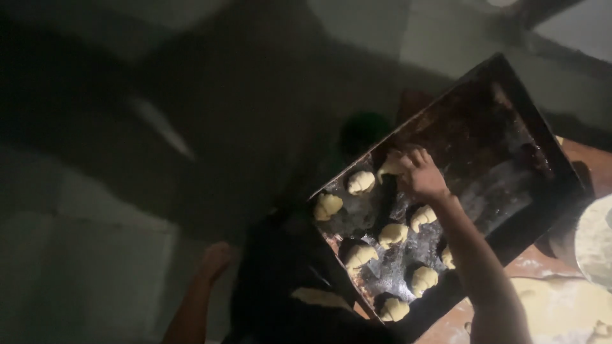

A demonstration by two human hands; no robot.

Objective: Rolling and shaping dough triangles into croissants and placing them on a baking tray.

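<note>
Nine pale dough rolls show on the dark tray (pixel 510 95), which runs slantwise from the lower middle of the frame to the upper right. Its upper right half is bare, greasy metal. The rolls fill the lower left half in loose rows: one at the left edge (pixel 327 206), one above it (pixel 361 181), one at mid-tray (pixel 393 234), one to its right (pixel 422 216), one lower left (pixel 359 256), one partly hidden by the arm (pixel 448 257), one lower (pixel 424 279), and one at the bottom corner (pixel 394 309).

The right hand (pixel 421 173) comes up from the lower right of the frame, forearm crossing the tray's right rim. Its fingers are curled down over the ninth roll (pixel 389 165), pinching it at the top of the filled area, where the roll touches the tray.

The left hand (pixel 215 260) hangs in the lower left, dim and well apart from the tray; whether it is open or closed cannot be told.

Right of the tray, at the lower right edge, lies a floured wooden table (pixel 593 165) with flattened dough (pixel 567 309) and a pale round bowl (pixel 596 242). A green object (pixel 364 130), too dark to identify, sits just beyond the tray's upper left rim. The floor (pixel 95 242) in the left half is grey tile.
</note>
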